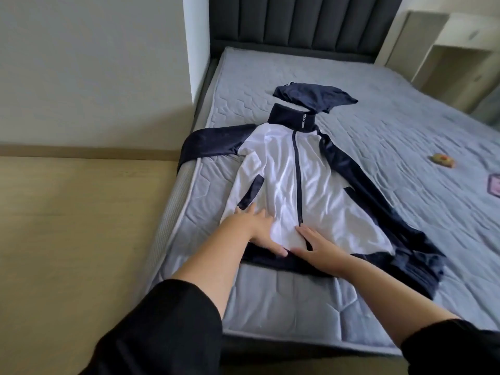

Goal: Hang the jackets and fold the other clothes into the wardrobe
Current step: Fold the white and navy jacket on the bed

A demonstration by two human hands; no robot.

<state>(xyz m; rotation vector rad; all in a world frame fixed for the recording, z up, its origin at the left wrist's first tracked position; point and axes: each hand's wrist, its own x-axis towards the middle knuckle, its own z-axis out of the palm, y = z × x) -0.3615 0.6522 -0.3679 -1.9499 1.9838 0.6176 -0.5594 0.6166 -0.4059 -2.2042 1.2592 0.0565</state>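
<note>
A white zip jacket [286,174] with navy sleeves and collar lies face up on the grey mattress [392,136], zipped, its collar toward the headboard. One sleeve hangs over the bed's left edge; the other runs down the right side. My left hand [259,231] lies flat on the white front near the hem, fingers spread. My right hand [319,249] rests flat beside it on the hem by the zip's lower end. Neither grips the cloth. A folded navy garment [313,97] lies just beyond the collar.
A dark padded headboard [305,20] stands at the far end. A small yellowish object [442,160] and a purple patch [493,188] lie on the mattress at right. Pale shelving [454,58] stands at the back right. Wooden floor [75,226] runs along the bed's left.
</note>
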